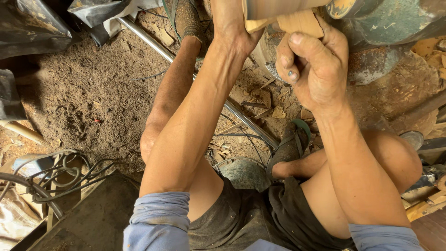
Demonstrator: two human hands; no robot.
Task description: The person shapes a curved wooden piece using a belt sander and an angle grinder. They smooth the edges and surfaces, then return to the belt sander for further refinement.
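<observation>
My right hand is curled shut around a small piece of wood, thumb pressed along the front and fingers wrapped behind, holding it up at the far edge of my view. My left hand reaches to the same spot, and a second, paler wooden piece lies just past its knuckles; the fingers run out of the frame, so I cannot tell whether they are clamped on it or only resting against it. The small piece looks light, dry and stiff, with a rough sawn face that should give good grip, though I judge its thin edge could chip or splinter under a hard pinch. Taking it across the flat faces, as my right hand does, seems the safest hold. Below my arms my knees are drawn up, both feet in sandals on ground thick with sawdust and wood chips. A metal pipe runs diagonally under my legs, and cables coil at the near left.
</observation>
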